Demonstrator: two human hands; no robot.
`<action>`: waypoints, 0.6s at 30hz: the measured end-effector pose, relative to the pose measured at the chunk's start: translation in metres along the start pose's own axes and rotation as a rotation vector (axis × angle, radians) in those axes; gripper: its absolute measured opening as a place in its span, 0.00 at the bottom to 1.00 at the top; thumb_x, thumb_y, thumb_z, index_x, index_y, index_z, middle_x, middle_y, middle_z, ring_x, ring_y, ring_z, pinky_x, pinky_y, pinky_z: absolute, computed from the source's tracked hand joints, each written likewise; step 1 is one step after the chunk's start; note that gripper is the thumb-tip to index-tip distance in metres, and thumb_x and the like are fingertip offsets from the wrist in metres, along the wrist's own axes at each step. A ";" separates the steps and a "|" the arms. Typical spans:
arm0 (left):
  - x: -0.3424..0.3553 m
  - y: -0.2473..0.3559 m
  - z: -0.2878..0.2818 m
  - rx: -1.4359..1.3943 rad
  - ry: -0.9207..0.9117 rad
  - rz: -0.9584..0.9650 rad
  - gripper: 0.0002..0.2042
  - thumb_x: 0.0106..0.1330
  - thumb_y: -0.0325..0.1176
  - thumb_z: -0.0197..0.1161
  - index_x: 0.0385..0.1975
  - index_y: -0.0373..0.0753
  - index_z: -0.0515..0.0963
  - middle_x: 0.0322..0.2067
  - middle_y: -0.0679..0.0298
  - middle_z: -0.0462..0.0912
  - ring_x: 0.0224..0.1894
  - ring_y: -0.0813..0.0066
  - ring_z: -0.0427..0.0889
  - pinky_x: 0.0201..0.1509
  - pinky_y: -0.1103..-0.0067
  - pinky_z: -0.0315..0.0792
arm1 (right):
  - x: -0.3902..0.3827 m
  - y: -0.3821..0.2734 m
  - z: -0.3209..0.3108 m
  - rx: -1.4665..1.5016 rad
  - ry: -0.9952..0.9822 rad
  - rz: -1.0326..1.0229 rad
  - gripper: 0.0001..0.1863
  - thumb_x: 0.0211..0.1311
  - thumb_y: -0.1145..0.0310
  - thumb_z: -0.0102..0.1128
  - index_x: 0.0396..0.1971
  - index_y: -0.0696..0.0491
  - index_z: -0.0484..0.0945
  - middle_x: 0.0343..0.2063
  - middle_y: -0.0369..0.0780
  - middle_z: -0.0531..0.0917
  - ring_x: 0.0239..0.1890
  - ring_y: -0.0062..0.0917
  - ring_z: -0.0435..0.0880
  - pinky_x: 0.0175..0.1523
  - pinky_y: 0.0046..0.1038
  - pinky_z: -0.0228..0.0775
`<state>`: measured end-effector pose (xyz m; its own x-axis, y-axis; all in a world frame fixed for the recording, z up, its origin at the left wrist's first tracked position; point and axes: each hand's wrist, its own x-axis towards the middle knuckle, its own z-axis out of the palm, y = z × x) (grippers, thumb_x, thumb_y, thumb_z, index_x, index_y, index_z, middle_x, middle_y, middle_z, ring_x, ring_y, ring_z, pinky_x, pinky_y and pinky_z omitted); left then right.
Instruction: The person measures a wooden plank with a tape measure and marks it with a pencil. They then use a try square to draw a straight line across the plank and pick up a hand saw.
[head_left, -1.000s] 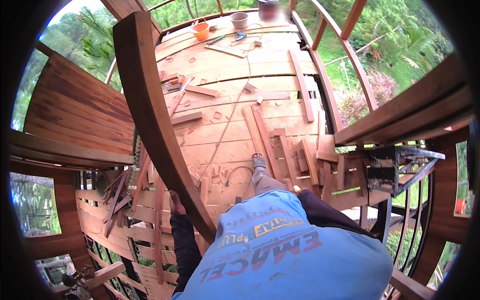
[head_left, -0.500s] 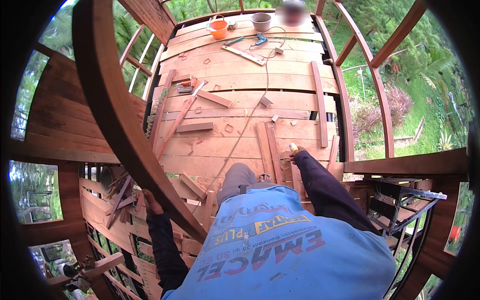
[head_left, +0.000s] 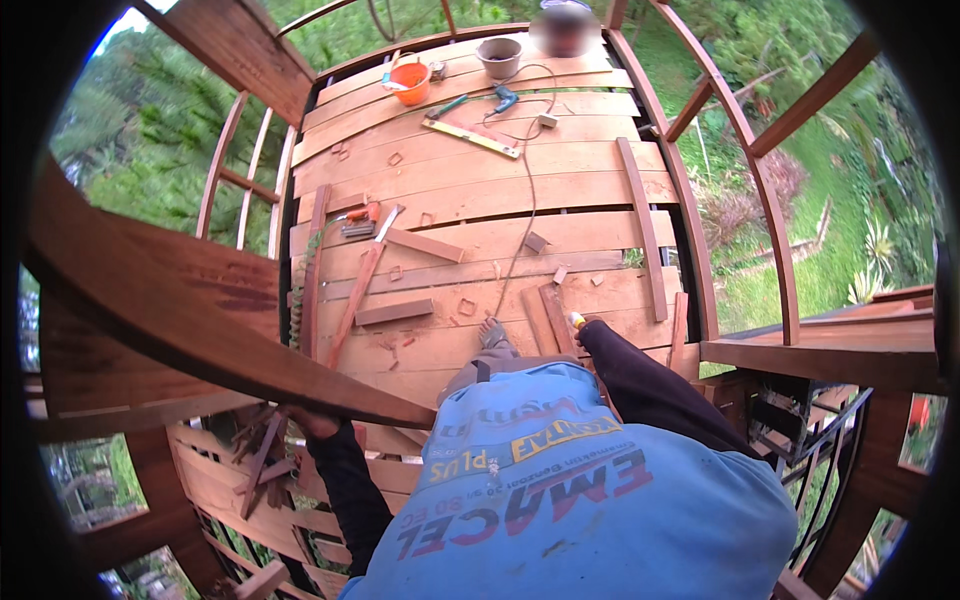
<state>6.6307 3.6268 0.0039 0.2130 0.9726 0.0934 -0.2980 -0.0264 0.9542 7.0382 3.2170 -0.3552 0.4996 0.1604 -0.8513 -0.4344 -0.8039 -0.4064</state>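
My right hand (head_left: 588,328), at the end of a dark sleeve, is closed round a small white-and-yellow object (head_left: 577,320); its kind is too small to make out. It hangs beside two upright-looking wood strips (head_left: 549,312). My left hand (head_left: 314,423) is low on the left, against the lower edge of a long brown wooden beam (head_left: 230,360) that crosses close in front of me. The beam hides part of that hand, and its fingers do not show clearly. Behind it lies a heap of wood offcuts (head_left: 262,450).
On the plank floor (head_left: 450,240) lie an orange nail gun (head_left: 366,213), a handsaw (head_left: 388,224), wood blocks (head_left: 395,312), a yellow spirit level (head_left: 472,138), a teal drill (head_left: 505,98) and its cord. An orange bucket (head_left: 410,85) and a grey bucket (head_left: 499,58) stand at the far edge.
My view has shifted: the beam now slants lower across the left side, and the floor things sit lower or further left. A foot shows ahead of me. The right hand keeps its small object.
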 end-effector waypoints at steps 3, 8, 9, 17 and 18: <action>0.042 0.013 0.062 -0.104 0.034 -0.111 0.42 0.62 0.75 0.50 0.65 0.46 0.62 0.57 0.59 0.72 0.56 0.60 0.76 0.61 0.59 0.72 | -0.001 -0.054 -0.007 0.191 -0.015 -0.057 0.16 0.69 0.72 0.49 0.55 0.54 0.72 0.27 0.46 0.84 0.19 0.29 0.81 0.20 0.33 0.74; 0.093 0.009 0.138 -0.126 0.104 -0.011 0.39 0.64 0.72 0.51 0.64 0.48 0.63 0.57 0.60 0.73 0.57 0.61 0.75 0.61 0.59 0.72 | -0.026 -0.127 -0.014 0.245 0.082 -0.072 0.18 0.68 0.75 0.46 0.56 0.56 0.73 0.30 0.46 0.85 0.21 0.28 0.83 0.22 0.30 0.75; 0.103 0.008 0.146 -0.155 0.090 -0.045 0.39 0.64 0.72 0.51 0.64 0.48 0.64 0.58 0.60 0.72 0.57 0.61 0.75 0.62 0.59 0.72 | -0.031 -0.134 -0.017 0.336 0.093 -0.064 0.17 0.68 0.75 0.45 0.55 0.57 0.73 0.30 0.46 0.85 0.21 0.28 0.83 0.22 0.30 0.76; 0.163 -0.003 0.231 -0.190 0.101 0.067 0.39 0.64 0.73 0.51 0.65 0.48 0.64 0.62 0.60 0.68 0.60 0.63 0.72 0.65 0.58 0.69 | 0.013 -0.103 -0.061 0.264 0.170 0.094 0.17 0.68 0.76 0.45 0.55 0.56 0.73 0.27 0.46 0.85 0.20 0.29 0.83 0.22 0.32 0.76; 0.171 0.004 0.232 -0.150 0.140 0.130 0.39 0.64 0.73 0.50 0.66 0.49 0.64 0.62 0.59 0.68 0.61 0.62 0.72 0.65 0.59 0.68 | 0.011 -0.110 -0.054 0.343 0.109 0.159 0.25 0.50 0.80 0.71 0.51 0.60 0.76 0.26 0.48 0.85 0.24 0.32 0.87 0.26 0.36 0.80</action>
<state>6.8817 3.7392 0.0899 0.0359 0.9861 0.1622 -0.4517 -0.1288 0.8828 7.1318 3.2757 -0.3020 0.4747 -0.0270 -0.8797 -0.7285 -0.5730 -0.3755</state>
